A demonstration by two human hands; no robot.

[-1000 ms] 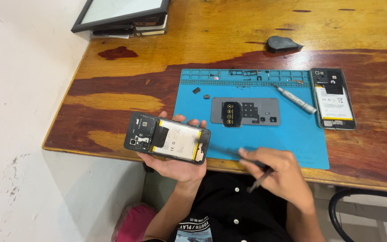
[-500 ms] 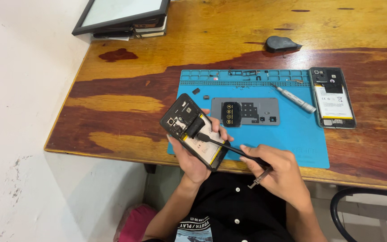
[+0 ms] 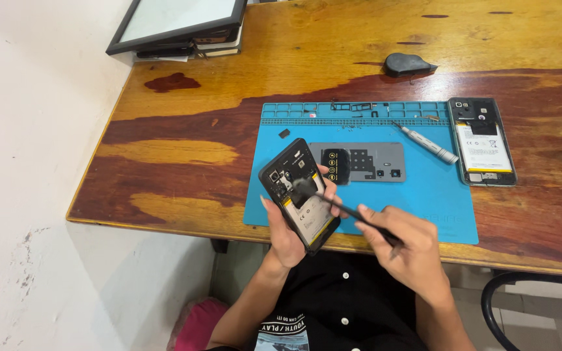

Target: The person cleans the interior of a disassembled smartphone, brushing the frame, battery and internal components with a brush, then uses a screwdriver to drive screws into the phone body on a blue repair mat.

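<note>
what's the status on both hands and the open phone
Left hand grips opened phone. Right hand holds thin tool, tip on phone. Nothing in between.

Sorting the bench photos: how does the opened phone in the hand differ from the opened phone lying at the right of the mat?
The held phone is tilted above the table edge in the left hand, with the right hand pressing a thin black tool into it. The second phone lies flat on the wooden table, untouched. Both have their backs off, batteries showing.
</note>
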